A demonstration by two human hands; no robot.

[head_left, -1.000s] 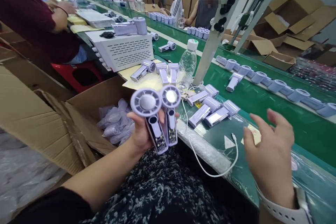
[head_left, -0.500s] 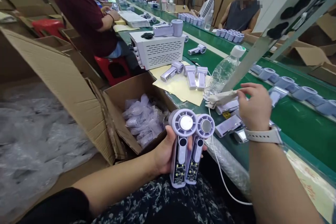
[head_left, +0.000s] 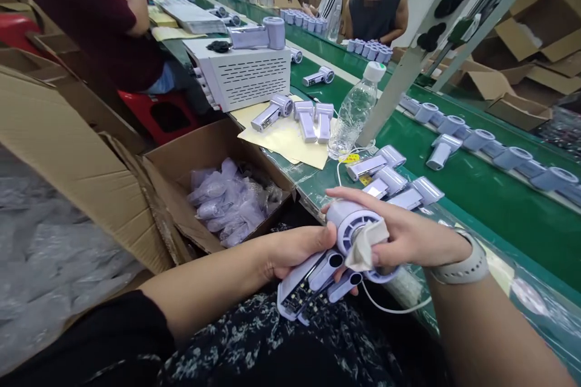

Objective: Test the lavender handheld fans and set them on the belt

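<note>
Two lilac handheld fans (head_left: 351, 217) lie side by side in my left hand (head_left: 304, 248), tilted, above my lap. Their handle fronts are off, so the circuit boards (head_left: 297, 293) show. My right hand (head_left: 399, 233) pinches a crumpled whitish cloth (head_left: 367, 245) and presses it on the round face of the nearer fan, its fingers reaching over the head. The cloth covers the middle of that face, and much of the second fan's head is hidden behind cloth and hand. Several more lilac fans (head_left: 393, 184) rest on the bench just beyond my right hand.
A carton (head_left: 181, 157) of bagged lilac parts stands at left. On the bench are a vented white box (head_left: 249, 81), a clear bottle (head_left: 356, 112) and a white cable (head_left: 399, 311). A slanted metal post (head_left: 385, 97) rises beside the green conveyor (head_left: 490, 187). Co-workers sit further along.
My right hand has come from the bench with the cloth onto the fan face. The two fans have been tilted over to the right. The view has turned slightly rightward.
</note>
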